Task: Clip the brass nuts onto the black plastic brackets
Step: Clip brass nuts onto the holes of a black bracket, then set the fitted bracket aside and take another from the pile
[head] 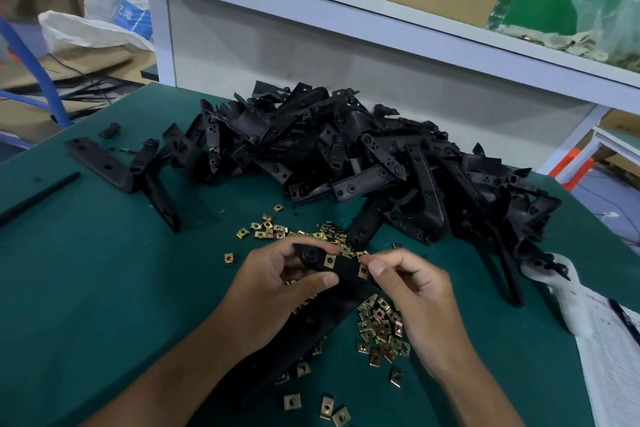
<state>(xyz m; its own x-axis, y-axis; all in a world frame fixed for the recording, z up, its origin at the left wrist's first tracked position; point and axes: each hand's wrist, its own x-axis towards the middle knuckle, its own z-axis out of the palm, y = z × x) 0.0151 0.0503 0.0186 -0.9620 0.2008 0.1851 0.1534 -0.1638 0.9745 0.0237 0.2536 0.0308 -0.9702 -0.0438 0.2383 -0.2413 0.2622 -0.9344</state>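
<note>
Both hands on one black bracket (341,270) over green desk (104,288), nut going on.
L to R: lone brackets (114,166) lie far left on desk; left hand (273,291) grips bracket, thumb + fingers curled round it; one brass nut (329,260) already clipped on its edge; right hand (412,295) pinches 2nd nut (362,270) at bracket edge w/ thumb + forefinger. Loose nuts (381,329) scattered under/around hands, big bracket pile (363,156) behind.

Green-covered workbench (104,270) bearing a heap of black plastic brackets (363,156), scattered brass nuts (381,326), a black rod (38,196) at left, printed sheet (613,357) at right.
</note>
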